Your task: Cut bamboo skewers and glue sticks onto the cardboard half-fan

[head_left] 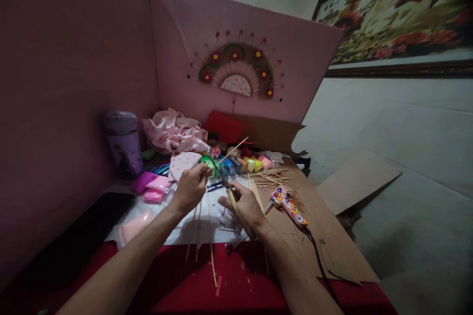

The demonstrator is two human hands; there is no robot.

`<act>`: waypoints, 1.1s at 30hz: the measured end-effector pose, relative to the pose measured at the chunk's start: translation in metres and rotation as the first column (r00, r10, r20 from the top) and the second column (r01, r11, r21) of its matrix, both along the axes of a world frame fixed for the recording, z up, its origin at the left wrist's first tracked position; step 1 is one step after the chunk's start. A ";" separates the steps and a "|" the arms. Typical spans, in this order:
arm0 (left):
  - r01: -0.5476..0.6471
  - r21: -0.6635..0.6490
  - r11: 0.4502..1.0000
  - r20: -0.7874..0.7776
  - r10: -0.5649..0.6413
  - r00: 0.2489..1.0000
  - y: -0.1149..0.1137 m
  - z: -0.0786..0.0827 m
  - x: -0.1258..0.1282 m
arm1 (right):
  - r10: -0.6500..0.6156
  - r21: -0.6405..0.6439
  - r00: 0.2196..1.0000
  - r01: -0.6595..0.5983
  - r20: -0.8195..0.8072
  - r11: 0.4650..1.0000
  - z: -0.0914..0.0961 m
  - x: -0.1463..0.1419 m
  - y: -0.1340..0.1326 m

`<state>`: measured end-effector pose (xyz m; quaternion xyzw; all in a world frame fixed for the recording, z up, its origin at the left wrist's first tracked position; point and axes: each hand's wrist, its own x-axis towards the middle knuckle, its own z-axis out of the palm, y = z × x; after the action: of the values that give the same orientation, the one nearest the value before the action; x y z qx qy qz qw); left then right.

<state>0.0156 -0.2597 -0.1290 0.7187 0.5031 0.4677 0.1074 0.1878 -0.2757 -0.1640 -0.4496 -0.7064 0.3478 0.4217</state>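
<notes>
My left hand point(191, 188) pinches a thin wooden skewer point(233, 150) that slants up to the right over the table. My right hand point(244, 207) grips a pair of scissors point(226, 186) with pale handles, its blades around the skewer near my left fingers. Several more skewers point(269, 176) lie loose on the brown cardboard point(325, 236) just right of my hands. A spotted glue gun point(288, 206) rests on the cardboard beside my right hand.
Coloured clay packets point(240, 163) sit behind my hands, pink packets point(155, 187) to the left. A purple tumbler point(123, 143) and a crumpled cloth point(173, 130) stand at the back. A fan-shaped craft point(236, 70) hangs on the pink board. Red cloth point(229, 285) covers the table front.
</notes>
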 end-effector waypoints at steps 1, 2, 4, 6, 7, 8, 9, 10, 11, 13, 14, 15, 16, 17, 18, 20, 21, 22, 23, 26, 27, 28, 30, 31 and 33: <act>-0.003 -0.005 1.000 0.001 0.003 1.000 0.000 0.000 0.000 | 0.001 -0.002 1.000 -0.001 0.001 1.000 0.000 0.000 0.000; -0.004 -0.010 1.000 0.002 0.004 1.000 0.000 0.000 0.000 | 0.002 -0.002 1.000 -0.002 0.002 1.000 0.000 0.000 0.000; -0.010 -0.018 1.000 0.008 0.010 1.000 0.000 -0.001 0.001 | 0.003 0.001 1.000 -0.003 0.009 1.000 0.000 0.000 0.001; -0.016 -0.020 1.000 0.015 0.016 1.000 0.000 -0.001 0.001 | 0.005 0.009 1.000 -0.005 0.021 1.000 0.000 0.000 0.001; -0.019 -0.018 1.000 0.018 0.019 1.000 0.000 -0.001 0.001 | 0.000 0.018 1.000 -0.001 0.031 1.000 0.000 0.000 0.000; -0.022 -0.016 1.000 0.019 0.022 1.000 0.001 -0.001 0.001 | -0.007 0.029 0.999 0.006 0.043 1.000 0.000 0.000 0.000; -0.022 -0.016 1.000 0.017 0.022 1.000 0.001 -0.001 0.001 | -0.018 0.040 0.998 0.016 0.056 0.999 -0.001 0.000 0.000; -0.022 -0.016 1.000 0.015 0.022 1.000 0.001 -0.002 0.001 | -0.032 0.051 0.997 0.028 0.069 0.998 -0.001 0.000 0.000; -0.023 -0.018 1.000 0.014 0.023 1.000 0.001 -0.002 0.001 | -0.046 0.060 0.996 0.041 0.080 0.997 -0.001 0.000 -0.001; -0.026 -0.024 0.999 0.011 0.026 1.000 0.002 -0.003 0.001 | -0.063 0.068 0.993 0.056 0.099 0.996 -0.001 0.000 -0.001; -0.026 -0.026 0.999 0.010 0.026 1.000 0.002 -0.003 0.001 | -0.066 0.068 0.992 0.059 0.106 0.996 -0.001 0.000 -0.001; -0.026 -0.027 0.999 0.011 0.026 1.000 0.003 -0.004 0.001 | -0.068 0.070 0.991 0.060 0.112 0.996 -0.001 0.000 -0.002; -0.025 -0.028 0.999 0.013 0.025 1.000 0.003 -0.004 0.001 | -0.068 0.072 0.991 0.060 0.118 0.996 0.000 0.000 -0.002; -0.023 -0.029 0.999 0.015 0.023 1.000 0.003 -0.005 0.001 | -0.068 0.078 0.990 0.058 0.124 0.995 0.000 0.000 -0.003; -0.023 -0.029 0.999 0.017 0.024 1.000 0.003 -0.006 0.001 | -0.068 0.086 0.989 0.057 0.131 0.995 0.000 0.000 -0.003; -0.027 -0.034 0.999 0.022 0.027 0.999 0.004 -0.006 0.001 | -0.065 0.101 0.987 0.051 0.146 0.994 0.001 0.000 -0.004; -0.028 -0.037 0.999 0.023 0.029 0.999 0.004 -0.007 0.001 | -0.064 0.105 0.986 0.048 0.154 0.993 0.001 0.000 -0.004; -0.028 -0.040 0.999 0.022 0.029 0.999 0.004 -0.007 0.001 | -0.065 0.107 0.985 0.048 0.161 0.993 0.001 0.000 -0.005; -0.030 -0.042 0.999 0.022 0.030 0.999 0.005 -0.007 0.001 | -0.068 0.107 0.984 0.050 0.167 0.993 0.001 0.000 -0.005; -0.036 -0.050 0.998 0.021 0.037 0.999 0.005 -0.008 0.001 | -0.081 0.107 0.980 0.062 0.184 0.992 0.002 0.000 -0.005; -0.039 -0.052 0.998 0.022 0.040 0.999 0.006 -0.008 0.002 | -0.086 0.108 0.978 0.066 0.188 0.992 0.002 0.000 -0.006; -0.040 -0.053 0.998 0.023 0.041 0.999 0.006 -0.009 0.001 | -0.090 0.108 0.977 0.070 0.192 0.992 0.003 0.000 -0.006; -0.037 -0.053 0.998 0.029 0.039 0.999 0.006 -0.010 0.001 | -0.098 0.109 0.975 0.077 0.200 0.991 0.004 -0.001 -0.006; -0.036 -0.052 0.998 0.032 0.038 0.999 0.007 -0.011 0.001 | -0.102 0.110 0.974 0.080 0.204 0.991 0.004 -0.001 -0.006; -0.035 -0.050 0.998 0.035 0.037 0.999 0.007 -0.012 0.001 | -0.106 0.112 0.972 0.084 0.210 0.990 0.004 -0.001 -0.006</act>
<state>0.0166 -0.2523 -0.1407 0.6981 0.5253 0.4700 0.1256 0.1871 -0.2818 -0.1599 -0.4958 -0.7424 0.2400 0.3813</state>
